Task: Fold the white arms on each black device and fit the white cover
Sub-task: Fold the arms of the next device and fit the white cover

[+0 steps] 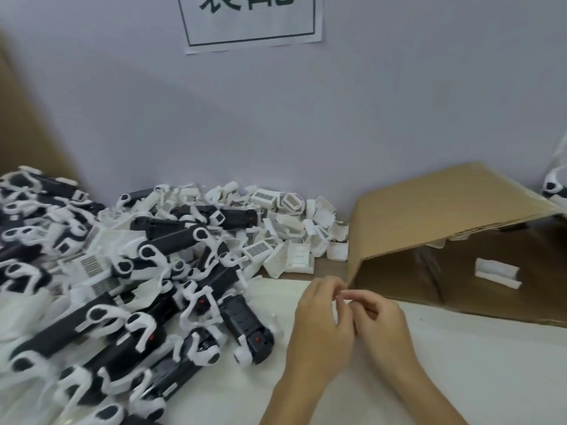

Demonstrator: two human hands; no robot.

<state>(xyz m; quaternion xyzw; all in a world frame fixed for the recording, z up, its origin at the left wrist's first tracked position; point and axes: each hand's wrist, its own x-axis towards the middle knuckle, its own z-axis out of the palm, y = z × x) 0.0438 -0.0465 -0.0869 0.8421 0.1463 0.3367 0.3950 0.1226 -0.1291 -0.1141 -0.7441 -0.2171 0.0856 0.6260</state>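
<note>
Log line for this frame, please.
left hand and right hand together, no device held | heap of black devices with white arms left | brown cardboard box right

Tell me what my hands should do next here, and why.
Probably reach the left hand to the nearest black device in the pile: both hands, right hand included, meet over bare table holding no device, and its white arms look unfolded.

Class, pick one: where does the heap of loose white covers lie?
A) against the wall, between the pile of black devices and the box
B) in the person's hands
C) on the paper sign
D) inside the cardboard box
A: the white covers are heaped at the wall, with the black devices to their left and the cardboard box to their right.
</note>
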